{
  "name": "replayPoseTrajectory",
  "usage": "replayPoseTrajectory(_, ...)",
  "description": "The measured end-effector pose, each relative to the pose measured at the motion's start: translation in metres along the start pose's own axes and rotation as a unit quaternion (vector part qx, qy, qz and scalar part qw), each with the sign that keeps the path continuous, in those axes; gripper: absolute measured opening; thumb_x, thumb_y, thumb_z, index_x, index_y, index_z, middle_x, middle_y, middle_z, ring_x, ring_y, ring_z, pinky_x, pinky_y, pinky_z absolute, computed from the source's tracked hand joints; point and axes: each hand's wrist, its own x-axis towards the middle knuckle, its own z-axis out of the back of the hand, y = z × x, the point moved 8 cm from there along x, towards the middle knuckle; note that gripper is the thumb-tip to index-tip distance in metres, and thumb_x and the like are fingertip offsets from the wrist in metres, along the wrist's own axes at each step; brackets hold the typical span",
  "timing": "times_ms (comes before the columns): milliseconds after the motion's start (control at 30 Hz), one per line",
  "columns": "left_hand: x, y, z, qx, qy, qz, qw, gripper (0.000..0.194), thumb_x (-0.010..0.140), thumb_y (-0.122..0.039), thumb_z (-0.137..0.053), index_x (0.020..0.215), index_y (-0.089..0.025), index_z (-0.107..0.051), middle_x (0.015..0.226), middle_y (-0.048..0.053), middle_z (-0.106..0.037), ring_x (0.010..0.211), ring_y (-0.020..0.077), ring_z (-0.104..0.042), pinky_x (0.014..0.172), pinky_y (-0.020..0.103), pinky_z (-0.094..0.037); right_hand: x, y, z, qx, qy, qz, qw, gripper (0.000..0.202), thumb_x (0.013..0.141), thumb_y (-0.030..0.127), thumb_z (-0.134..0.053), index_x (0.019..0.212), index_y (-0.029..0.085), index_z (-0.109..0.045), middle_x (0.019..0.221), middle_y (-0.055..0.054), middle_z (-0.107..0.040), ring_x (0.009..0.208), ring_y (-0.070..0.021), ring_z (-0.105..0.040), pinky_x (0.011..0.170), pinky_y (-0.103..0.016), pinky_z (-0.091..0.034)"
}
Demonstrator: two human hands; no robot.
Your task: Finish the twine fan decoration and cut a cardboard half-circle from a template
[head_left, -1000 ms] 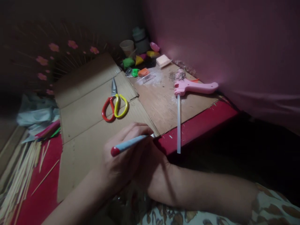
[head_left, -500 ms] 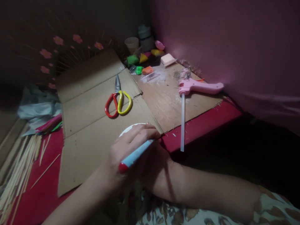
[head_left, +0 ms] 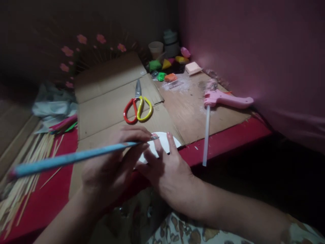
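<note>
In my left hand (head_left: 109,162) is a light-blue pencil (head_left: 76,157), closed between thumb and fingers, its back end pointing far left. The pencil's tip is over a white round piece (head_left: 163,142), close to the fingers of my other hand; whether it touches the surface I cannot tell. My right hand (head_left: 172,176) lies with fingers spread on that white piece, partly covering it, at the edge of the cardboard (head_left: 101,113). Beyond the hands lie scissors (head_left: 137,105) with one red and one yellow handle.
A pink glue gun (head_left: 225,99) with a clear glue stick (head_left: 206,135) rests at the right. Clay packs (head_left: 170,78) and a cup (head_left: 155,49) stand at the back. Thin wooden sticks (head_left: 27,169) and a pale cloth (head_left: 52,106) lie left on the red table (head_left: 48,200).
My left hand has shifted left, and the pencil has swung so its back end points left. My right hand, underneath before, now shows spread on the white piece. The view has turned slightly left.
</note>
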Motion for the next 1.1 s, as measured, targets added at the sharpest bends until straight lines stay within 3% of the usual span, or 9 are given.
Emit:
replayPoseTrajectory(100,-0.003,0.018,0.026,0.033,-0.063,0.042,0.997,0.014,0.084,-0.015,-0.054,0.093,-0.025,-0.060,0.098,0.001,-0.062,0.096,0.0174,-0.060,0.086,0.037,-0.049,-0.001,0.003,0.000,-0.020,0.008,0.030,0.999,0.042,0.090,0.026,-0.043,0.131,0.024,-0.044,0.138,-0.014,-0.043,0.129,-0.0401,-0.035,0.100,-0.069,-0.027)
replayPoseTrajectory(200,-0.013,0.049,0.050,0.035,-0.110,0.149,0.982,0.011,0.086,-0.026,-0.053,0.092,-0.022,-0.060,0.090,0.003,-0.065,0.085,0.0174,-0.062,0.078,0.035,-0.049,-0.001,0.003,-0.003,-0.025,0.016,0.030,0.999,0.043,0.089,0.024,-0.043,0.133,0.025,-0.044,0.140,-0.015,-0.041,0.129,-0.0423,-0.033,0.098,-0.070,-0.027)
replayPoseTrajectory(300,-0.026,0.074,0.057,0.032,-0.083,0.217,0.972,0.016,0.086,-0.031,-0.050,0.089,-0.020,-0.061,0.078,0.002,-0.064,0.074,0.0155,-0.060,0.070,0.031,-0.047,-0.002,0.004,-0.005,-0.026,0.021,0.031,0.999,0.047,0.087,0.026,-0.049,0.133,0.027,-0.044,0.140,-0.015,-0.042,0.129,-0.0439,-0.032,0.098,-0.071,-0.025)
replayPoseTrajectory(533,-0.059,0.091,0.031,0.002,0.020,0.271,0.962,0.022,0.085,-0.034,-0.050,0.093,-0.017,-0.060,0.081,0.003,-0.065,0.072,0.0137,-0.059,0.063,0.024,-0.046,-0.002,0.005,-0.005,-0.029,0.041,0.034,0.998,0.062,0.078,0.034,-0.064,0.136,0.029,-0.041,0.143,-0.015,-0.039,0.130,-0.0454,-0.028,0.099,-0.072,-0.019)
replayPoseTrajectory(700,-0.065,0.088,0.025,-0.034,0.000,0.288,0.957,0.023,0.085,-0.038,-0.051,0.093,-0.018,-0.060,0.080,0.002,-0.065,0.065,0.0112,-0.056,0.056,0.022,-0.044,-0.006,0.004,0.003,0.004,0.034,0.048,0.998,0.064,0.080,0.041,-0.060,0.137,0.024,-0.039,0.140,-0.010,-0.044,0.132,-0.0384,-0.030,0.104,-0.067,-0.019)
replayPoseTrajectory(800,-0.068,0.091,0.018,-0.157,-0.007,0.331,0.930,0.029,0.082,-0.043,-0.054,0.096,-0.017,-0.057,0.073,0.000,-0.062,0.050,0.0072,-0.047,0.045,0.020,-0.038,-0.010,0.005,0.011,0.026,-0.019,0.067,0.997,0.058,0.084,0.042,-0.054,0.133,0.015,-0.044,0.134,-0.010,-0.051,0.129,-0.0327,-0.037,0.107,-0.061,-0.024)
replayPoseTrajectory(867,-0.070,0.089,0.011,-0.212,0.004,0.344,0.915,0.035,0.078,-0.040,-0.060,0.103,-0.017,-0.054,0.072,0.000,-0.061,0.052,0.0081,-0.050,0.047,0.020,-0.040,-0.015,0.008,0.014,0.028,-0.067,0.094,0.993,0.050,0.083,0.036,-0.056,0.126,0.010,-0.051,0.128,-0.013,-0.056,0.126,-0.0310,-0.043,0.106,-0.058,-0.029)
replayPoseTrajectory(1000,-0.076,0.078,0.001,-0.181,0.047,0.322,0.928,0.039,0.076,-0.032,-0.062,0.110,-0.019,-0.051,0.074,0.000,-0.063,0.067,0.0137,-0.061,0.061,0.025,-0.048,-0.024,0.014,0.019,0.058,-0.143,0.144,0.977,0.034,0.081,0.019,-0.054,0.113,0.010,-0.060,0.116,-0.014,-0.064,0.121,-0.0303,-0.049,0.100,-0.057,-0.038)
replayPoseTrajectory(1100,-0.082,0.069,-0.006,-0.141,0.061,0.301,0.941,0.040,0.076,-0.030,-0.061,0.112,-0.019,-0.050,0.072,0.000,-0.063,0.066,0.0145,-0.060,0.057,0.024,-0.047,-0.028,0.014,0.026,0.109,-0.193,0.138,0.965,0.032,0.079,0.008,-0.049,0.108,0.009,-0.062,0.106,-0.014,-0.068,0.115,-0.0279,-0.055,0.096,-0.054,-0.044)
